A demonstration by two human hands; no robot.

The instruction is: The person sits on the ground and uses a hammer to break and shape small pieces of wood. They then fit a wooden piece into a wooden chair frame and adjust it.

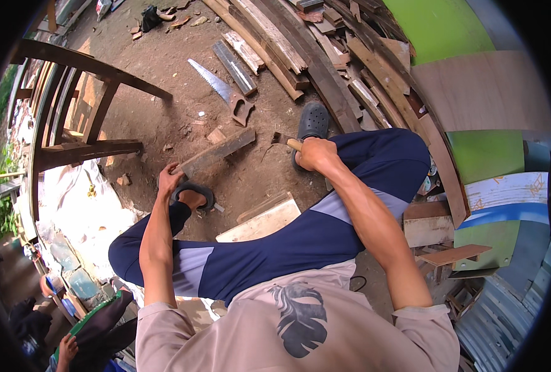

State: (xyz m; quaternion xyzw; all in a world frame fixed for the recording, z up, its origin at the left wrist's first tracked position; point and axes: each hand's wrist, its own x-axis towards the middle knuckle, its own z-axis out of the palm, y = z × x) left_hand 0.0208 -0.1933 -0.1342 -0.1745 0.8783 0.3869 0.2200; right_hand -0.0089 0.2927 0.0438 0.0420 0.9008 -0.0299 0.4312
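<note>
My left hand (169, 180) presses down on the near end of a dark weathered plank (219, 152) that lies on the dirt ground. My right hand (315, 154) is closed on the wooden handle of a hammer (286, 142), whose head sits just right of the plank's far end. I am crouched, with my left foot in a sandal (194, 197) beside the plank and my right foot in a dark clog (313, 120) past the right hand.
A handsaw (223, 90) lies on the dirt beyond the plank. A heap of scrap boards (312, 43) fills the upper right. A wooden frame (71, 111) stands at left. A pale board (263, 220) lies under my legs. Another person (71, 344) crouches at the lower left.
</note>
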